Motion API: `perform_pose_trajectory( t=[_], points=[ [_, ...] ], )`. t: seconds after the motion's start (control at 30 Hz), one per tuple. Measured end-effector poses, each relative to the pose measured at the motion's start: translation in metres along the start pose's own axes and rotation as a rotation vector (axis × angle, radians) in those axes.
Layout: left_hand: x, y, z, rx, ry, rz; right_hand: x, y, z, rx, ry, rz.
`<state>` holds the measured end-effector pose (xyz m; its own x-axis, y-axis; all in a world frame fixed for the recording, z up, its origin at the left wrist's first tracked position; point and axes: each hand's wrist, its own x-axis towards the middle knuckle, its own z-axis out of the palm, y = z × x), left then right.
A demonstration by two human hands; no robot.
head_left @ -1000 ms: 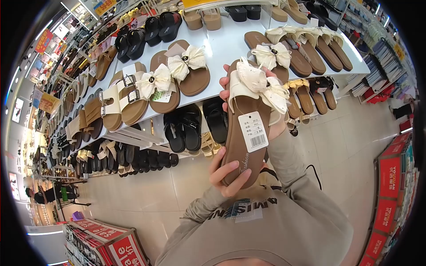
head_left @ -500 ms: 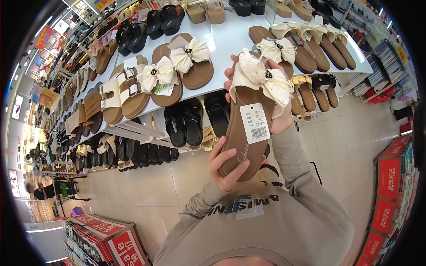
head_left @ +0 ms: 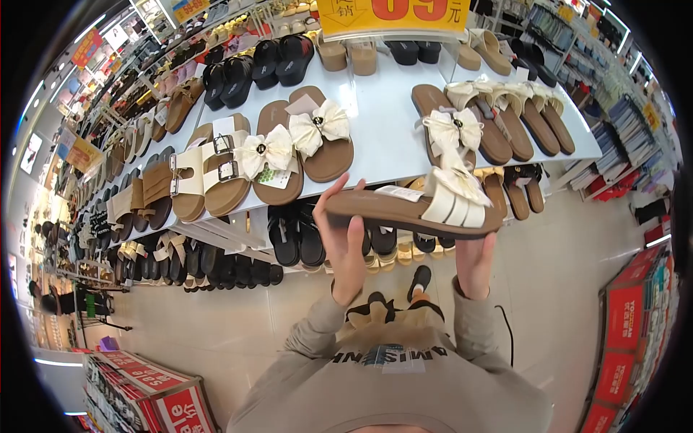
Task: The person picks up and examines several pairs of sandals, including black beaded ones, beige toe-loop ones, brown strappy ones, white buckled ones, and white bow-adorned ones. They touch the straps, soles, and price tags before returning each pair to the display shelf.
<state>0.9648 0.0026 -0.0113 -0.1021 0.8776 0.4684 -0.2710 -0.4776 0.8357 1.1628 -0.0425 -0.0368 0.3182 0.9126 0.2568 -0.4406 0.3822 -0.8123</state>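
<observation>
Clasped at the heel by the left hand point(head_left: 345, 249), gripped from beneath the toe by the right hand point(head_left: 475, 263), the brown sandal point(head_left: 390, 209) sits level just off the shelf point(head_left: 386, 141) edge, above open floor point(head_left: 563, 245)

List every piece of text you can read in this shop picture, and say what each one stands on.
"69" then "元", tops cut off, first digit unsure: yellow sign over the shelf.
"AMISN", upside down: sweatshirt.
"价": red box, lower left.
Unreadable: tag on the sandal (edge-on), red boxes at right, far signs.
</observation>
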Motion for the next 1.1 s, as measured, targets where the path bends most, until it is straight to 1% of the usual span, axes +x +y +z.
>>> perform_pose_trajectory(
  t=[0.03,0.07,0.1,0.13,0.17,0.2,0.23,0.3,0.33,0.37,0.4,0.43,0.47,0.53,0.57,0.63,0.67,0.7,0.77,0.8,0.83,0.9,0.97,1.0,1.03,1.1],
  points=[
    [0.010,-0.002,0.003,-0.023,-0.053,-0.039,-0.001,-0.011,0.003,-0.050,0.038,-0.035],
    [0.020,-0.004,0.007,0.073,-0.096,-0.021,-0.002,-0.012,0.001,-0.035,0.053,-0.092],
    [0.029,0.002,0.015,0.126,-0.092,-0.075,-0.001,-0.013,0.000,-0.019,0.072,-0.149],
    [0.039,-0.013,0.014,0.283,-0.108,0.016,0.000,-0.015,0.002,-0.022,0.069,-0.156],
    [0.048,-0.028,0.014,0.439,-0.124,0.105,0.000,-0.014,0.008,-0.251,0.112,-0.242],
    [0.052,-0.023,0.022,0.619,-0.110,0.225,0.000,-0.013,0.015,-0.480,0.156,-0.329],
    [0.052,-0.025,0.023,0.653,-0.160,0.234,0.000,-0.001,0.018,-0.395,0.163,-0.336],
    [0.040,-0.019,0.025,0.470,-0.208,0.063,0.000,0.019,0.023,-0.669,0.041,-0.460],
    [0.033,-0.016,0.023,0.479,-0.217,0.065,0.000,0.032,0.029,-0.709,0.040,-0.515],
    [0.024,-0.010,0.021,0.414,-0.184,-0.067,0.000,0.043,0.036,-0.749,0.041,-0.567],
    [0.017,-0.009,0.018,0.371,-0.147,-0.065,0.002,0.047,0.046,-0.843,0.053,-0.593],
    [0.013,-0.008,0.016,0.330,-0.107,-0.069,0.008,0.057,0.053,-0.823,0.070,-0.601],
    [0.011,-0.006,0.016,0.330,-0.106,-0.077,0.014,0.063,0.056,-0.920,0.051,-0.607],
    [0.008,0.004,0.014,0.563,-0.167,0.055,0.029,0.068,0.068,-1.078,-0.010,-0.596],
    [0.012,0.002,0.009,0.721,-0.268,0.158,0.033,0.065,0.072,-1.150,-0.052,-0.554],
    [0.016,0.006,0.005,0.816,-0.323,0.174,0.036,0.071,0.077,-1.166,-0.040,-0.521],
    [0.016,0.006,0.003,0.792,-0.312,0.147,0.039,0.073,0.079,-1.152,-0.042,-0.542],
    [0.017,0.010,0.001,0.764,-0.288,0.171,0.042,0.073,0.082,-1.205,-0.038,-0.565],
    [0.016,0.018,-0.010,0.762,-0.204,0.201,0.051,0.073,0.089,-1.238,-0.015,-0.512],
    [0.013,0.021,-0.019,0.806,-0.121,0.227,0.055,0.071,0.091,-1.191,-0.010,-0.503],
    [0.011,0.021,-0.028,0.871,-0.005,0.261,0.057,0.072,0.093,-1.176,0.019,-0.550],
    [0.011,0.019,-0.055,0.979,0.166,0.250,0.048,0.079,0.093,-0.925,0.043,-0.671],
    [0.018,0.014,-0.081,1.084,0.234,0.268,0.035,0.074,0.101,-0.958,-0.217,-0.668],
    [0.022,0.012,-0.089,1.129,0.252,0.264,0.034,0.072,0.116,-0.950,-0.321,-0.694],
    [0.027,0.010,-0.094,1.139,0.251,0.248,0.040,0.071,0.128,-0.936,-0.470,-0.593],
    [0.035,0.005,-0.101,1.257,0.180,0.296,0.048,0.078,0.153,-1.094,-0.489,-0.615]
  ],
)
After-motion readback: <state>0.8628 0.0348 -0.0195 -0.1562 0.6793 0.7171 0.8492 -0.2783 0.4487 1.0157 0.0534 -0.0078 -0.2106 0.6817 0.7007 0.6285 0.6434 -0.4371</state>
